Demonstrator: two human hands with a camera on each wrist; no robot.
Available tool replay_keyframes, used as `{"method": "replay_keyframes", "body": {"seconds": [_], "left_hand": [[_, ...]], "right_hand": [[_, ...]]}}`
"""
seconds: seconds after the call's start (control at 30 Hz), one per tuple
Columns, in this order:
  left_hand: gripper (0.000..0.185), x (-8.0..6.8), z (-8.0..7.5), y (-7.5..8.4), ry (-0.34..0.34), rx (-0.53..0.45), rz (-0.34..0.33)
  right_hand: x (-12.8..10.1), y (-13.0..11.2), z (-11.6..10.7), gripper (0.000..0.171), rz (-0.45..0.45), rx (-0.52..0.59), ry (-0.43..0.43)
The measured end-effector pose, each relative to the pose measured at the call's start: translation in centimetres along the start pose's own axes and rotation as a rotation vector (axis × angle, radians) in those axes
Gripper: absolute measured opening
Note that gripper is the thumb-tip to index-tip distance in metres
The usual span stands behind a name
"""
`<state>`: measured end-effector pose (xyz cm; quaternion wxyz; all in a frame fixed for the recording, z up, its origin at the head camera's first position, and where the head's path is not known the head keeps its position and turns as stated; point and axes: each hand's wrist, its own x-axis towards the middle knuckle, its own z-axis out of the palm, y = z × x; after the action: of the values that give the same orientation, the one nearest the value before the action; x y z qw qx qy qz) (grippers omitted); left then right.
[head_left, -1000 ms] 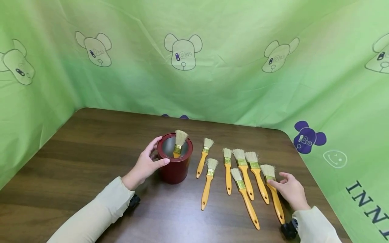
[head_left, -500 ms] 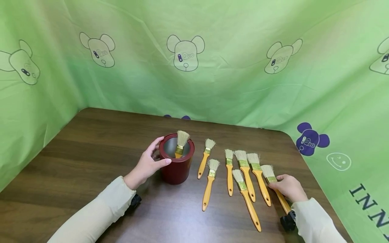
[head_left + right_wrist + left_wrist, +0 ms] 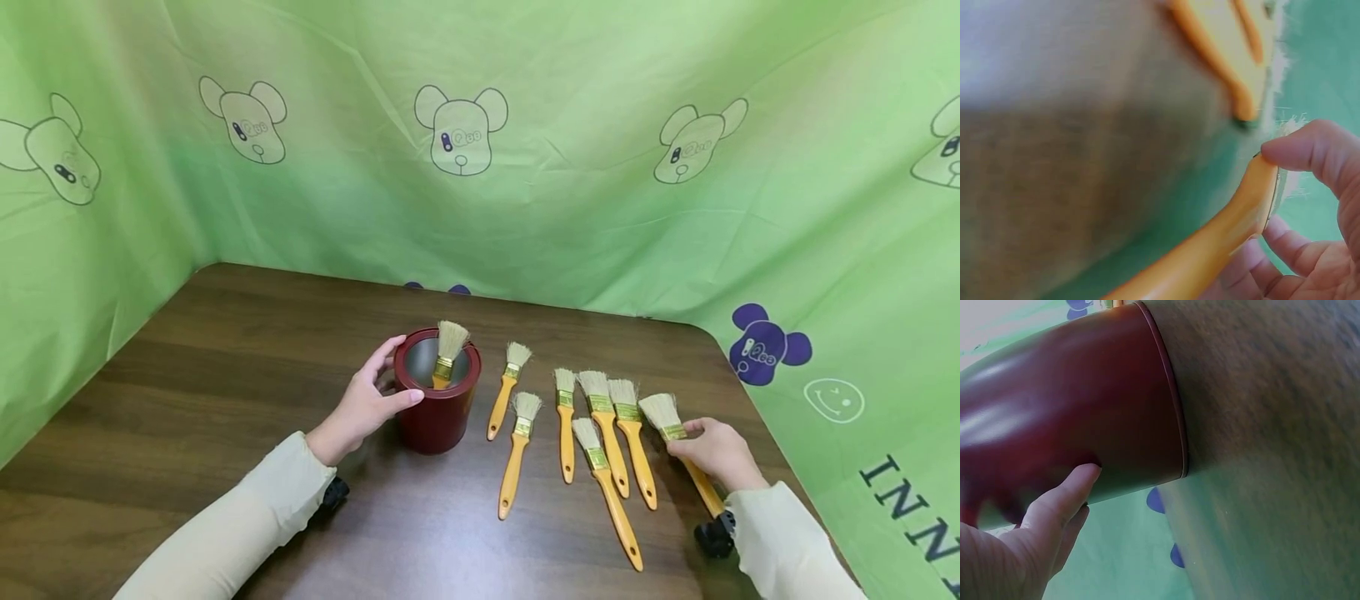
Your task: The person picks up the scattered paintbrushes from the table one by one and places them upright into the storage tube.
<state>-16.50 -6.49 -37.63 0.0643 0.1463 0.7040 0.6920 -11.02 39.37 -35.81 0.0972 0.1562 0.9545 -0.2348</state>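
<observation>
Yellow-handled brush [image 3: 684,452] pinched in our right hand [image 3: 716,457], lifting; left hand [image 3: 363,406] cups red pot [image 3: 437,406]. Next, likely: carry across, handle down.

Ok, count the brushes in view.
8. One stands in the cup, bristles up. Six lie on the table right of it. The right hand holds the eighth. More may hide inside the cup.

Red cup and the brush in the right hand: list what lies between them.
In the head view, six yellow-handled brushes lie on the table between the red cup and the held brush.
</observation>
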Motion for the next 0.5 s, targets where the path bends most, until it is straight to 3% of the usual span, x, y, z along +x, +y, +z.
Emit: {"method": "replay_keyframes", "body": {"seconds": [0.17,0.5], "left_hand": [[0.075,0.0,0.0,0.1,0.000,-0.003,-0.024],[0.076,-0.1,0.2,0.3,0.006,-0.015,-0.035]], "right_hand": [[-0.1,-1.5,-1.5,0.058,-0.071,0.049,0.052],[-0.7,-6.6,-1.8,0.055,-0.140,0.572,0.282]]}}
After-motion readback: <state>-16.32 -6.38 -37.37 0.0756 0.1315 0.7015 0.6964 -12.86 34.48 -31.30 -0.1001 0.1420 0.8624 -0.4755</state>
